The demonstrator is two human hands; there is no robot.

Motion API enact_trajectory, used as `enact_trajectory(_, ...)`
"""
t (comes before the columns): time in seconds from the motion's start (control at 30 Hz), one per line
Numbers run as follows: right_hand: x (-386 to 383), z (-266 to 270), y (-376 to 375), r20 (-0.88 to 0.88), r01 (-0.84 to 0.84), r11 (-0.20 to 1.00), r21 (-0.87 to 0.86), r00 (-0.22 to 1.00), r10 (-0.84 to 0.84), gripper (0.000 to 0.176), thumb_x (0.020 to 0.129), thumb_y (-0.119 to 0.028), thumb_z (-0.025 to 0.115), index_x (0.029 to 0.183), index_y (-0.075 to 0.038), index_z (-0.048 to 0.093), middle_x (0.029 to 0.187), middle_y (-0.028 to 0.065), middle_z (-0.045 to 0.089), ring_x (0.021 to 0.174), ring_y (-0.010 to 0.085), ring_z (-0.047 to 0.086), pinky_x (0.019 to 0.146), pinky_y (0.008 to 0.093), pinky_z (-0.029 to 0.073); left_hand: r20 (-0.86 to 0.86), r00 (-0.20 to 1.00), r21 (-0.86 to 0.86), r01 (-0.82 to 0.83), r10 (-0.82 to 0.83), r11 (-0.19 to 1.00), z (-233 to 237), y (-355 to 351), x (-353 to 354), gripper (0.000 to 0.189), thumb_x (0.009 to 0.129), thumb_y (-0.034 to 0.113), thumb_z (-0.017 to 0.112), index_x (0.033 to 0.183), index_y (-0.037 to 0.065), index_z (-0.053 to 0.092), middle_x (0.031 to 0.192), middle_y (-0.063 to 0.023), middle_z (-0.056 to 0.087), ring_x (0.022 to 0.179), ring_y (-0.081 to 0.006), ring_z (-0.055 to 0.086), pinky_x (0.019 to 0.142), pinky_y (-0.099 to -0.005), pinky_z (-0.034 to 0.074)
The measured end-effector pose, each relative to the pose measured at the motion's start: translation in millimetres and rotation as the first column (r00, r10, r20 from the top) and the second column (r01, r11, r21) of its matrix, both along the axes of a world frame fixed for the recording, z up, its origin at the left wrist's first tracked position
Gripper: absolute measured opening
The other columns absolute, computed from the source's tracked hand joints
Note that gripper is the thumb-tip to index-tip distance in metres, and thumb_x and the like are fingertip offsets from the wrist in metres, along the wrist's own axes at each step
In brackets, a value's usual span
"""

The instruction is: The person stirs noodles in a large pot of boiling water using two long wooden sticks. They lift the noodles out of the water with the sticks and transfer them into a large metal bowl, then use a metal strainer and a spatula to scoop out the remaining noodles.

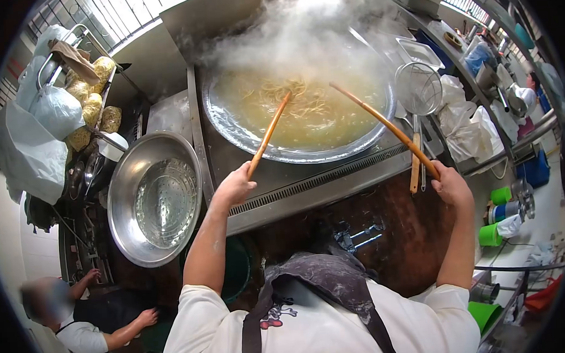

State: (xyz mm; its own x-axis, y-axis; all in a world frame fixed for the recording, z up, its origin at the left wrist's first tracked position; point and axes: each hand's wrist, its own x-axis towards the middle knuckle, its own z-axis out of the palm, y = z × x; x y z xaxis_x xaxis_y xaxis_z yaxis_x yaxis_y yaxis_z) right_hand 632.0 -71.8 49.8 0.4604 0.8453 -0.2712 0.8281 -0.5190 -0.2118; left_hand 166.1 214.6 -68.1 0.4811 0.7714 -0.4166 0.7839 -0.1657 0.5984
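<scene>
Fingers curled shut, left hand (235, 186) round the left stick (270, 135), right hand (447, 182) round the right stick (384, 123), over the steaming noodle pan (294, 156).

Our metal stove (315, 197) carries a wide, steaming pan (307, 156) of yellowish liquid and noodles (311, 106). Beside the pan, on its right, we have a round wire strainer (419, 88) and a wooden handle (415, 170) reaching over the stove's front edge.

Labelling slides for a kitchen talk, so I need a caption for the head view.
Two hands work long wooden sticks in a steaming pan of noodles.
</scene>
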Motion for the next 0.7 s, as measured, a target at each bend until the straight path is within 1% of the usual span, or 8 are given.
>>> enact_trajectory(0.13, 10, -24, 17, -0.041, -0.032, 0.999, 0.027, 0.999, 0.033, 0.037, 0.088, -0.008, 0.057, 0.125, -0.007, 0.053, 0.095, 0.0291, 0.065, 0.093, 0.0468, 0.063, 0.079, 0.0512, 0.049, 0.193, 0.977, -0.139, -0.068, 0.094, 0.988, -19, -6, -73, 0.069, 0.085, 0.008, 0.07, 0.148, 0.013, 0.042, 0.072, -0.006, 0.057, 0.051, -0.0161, 0.055, 0.047, -0.0337, 0.047)
enact_trajectory(0.2, 8, -51, 42, -0.082, -0.057, 0.998, 0.008, 0.995, 0.057, 0.036, 0.088, -0.008, 0.057, 0.124, -0.007, 0.053, 0.097, 0.0287, 0.065, 0.094, 0.0459, 0.063, 0.08, 0.0512, 0.049, 0.166, 0.961, -0.274, -0.173, 0.223, 0.946, 18, -46, -102, 0.072, 0.086, 0.005, 0.069, 0.151, 0.016, 0.041, 0.069, -0.0015, 0.052, 0.045, -0.0122, 0.049, 0.041, -0.0305, 0.042)
enact_trajectory(0.3, -6, -118, 100, -0.203, -0.101, 0.995, -0.021, 0.975, 0.095, 0.046, 0.088, -0.011, 0.065, 0.133, -0.007, 0.055, 0.111, 0.0238, 0.067, 0.106, 0.0395, 0.065, 0.09, 0.045, 0.051, 0.146, 0.936, -0.278, -0.272, 0.32, 0.921, 43, -103, -139, 0.073, 0.086, 0.004, 0.069, 0.152, 0.016, 0.04, 0.068, -0.0024, 0.052, 0.046, -0.0132, 0.05, 0.042, -0.0305, 0.043)
enact_trajectory(0.43, -69, -169, 170, -0.328, -0.139, 0.98, 0.139, 0.928, 0.178, 0.042, 0.088, -0.011, 0.064, 0.129, -0.003, 0.057, 0.106, 0.0229, 0.068, 0.1, 0.0362, 0.066, 0.088, 0.0437, 0.051, 0.032, 0.918, -0.17, -0.385, 0.395, 0.907, 56, -127, -142, 0.074, 0.086, 0.004, 0.068, 0.153, 0.019, 0.04, 0.066, -0.0037, 0.052, 0.047, -0.0139, 0.051, 0.042, -0.0316, 0.043)
enact_trajectory(0.47, -72, -169, 174, -0.33, -0.142, 0.98, 0.141, 0.926, 0.182, 0.042, 0.088, -0.011, 0.064, 0.129, -0.003, 0.057, 0.106, 0.0229, 0.068, 0.1, 0.0362, 0.066, 0.088, 0.0437, 0.051, 0.006, 0.905, -0.151, -0.419, 0.425, 0.895, 58, -129, -140, 0.074, 0.087, 0.005, 0.068, 0.153, 0.02, 0.04, 0.066, -0.0049, 0.053, 0.047, -0.0147, 0.052, 0.043, -0.0324, 0.043)
enact_trajectory(0.5, -75, -169, 178, -0.349, -0.159, 0.971, 0.176, 0.913, 0.213, 0.042, 0.088, -0.012, 0.062, 0.129, -0.004, 0.057, 0.107, 0.0232, 0.068, 0.102, 0.0383, 0.065, 0.089, 0.0447, 0.051, 0.001, 0.956, 0.039, -0.293, 0.293, 0.955, 28, -119, -149, 0.073, 0.087, 0.007, 0.069, 0.152, 0.021, 0.04, 0.065, -0.0079, 0.055, 0.047, -0.0174, 0.054, 0.044, -0.0355, 0.045)
enact_trajectory(0.67, -27, -113, 128, -0.254, -0.203, 0.97, 0.13, 0.939, 0.231, 0.042, 0.087, -0.011, 0.063, 0.129, -0.01, 0.059, 0.106, 0.0223, 0.069, 0.099, 0.0393, 0.066, 0.086, 0.0453, 0.052, 0.014, 0.958, -0.152, -0.281, 0.286, 0.948, 1, -74, -90, 0.071, 0.087, 0.01, 0.067, 0.151, 0.018, 0.038, 0.07, -0.0139, 0.061, 0.049, -0.0242, 0.059, 0.048, -0.0402, 0.047)
enact_trajectory(0.7, -13, -95, 108, -0.239, -0.233, 0.959, 0.16, 0.934, 0.267, 0.042, 0.087, -0.009, 0.062, 0.129, -0.01, 0.059, 0.106, 0.0225, 0.068, 0.099, 0.0393, 0.066, 0.085, 0.0453, 0.052, 0.065, 0.978, -0.063, -0.194, 0.198, 0.979, -19, -63, -80, 0.07, 0.087, 0.011, 0.068, 0.151, 0.017, 0.038, 0.071, -0.0153, 0.062, 0.05, -0.0252, 0.06, 0.049, -0.0407, 0.047)
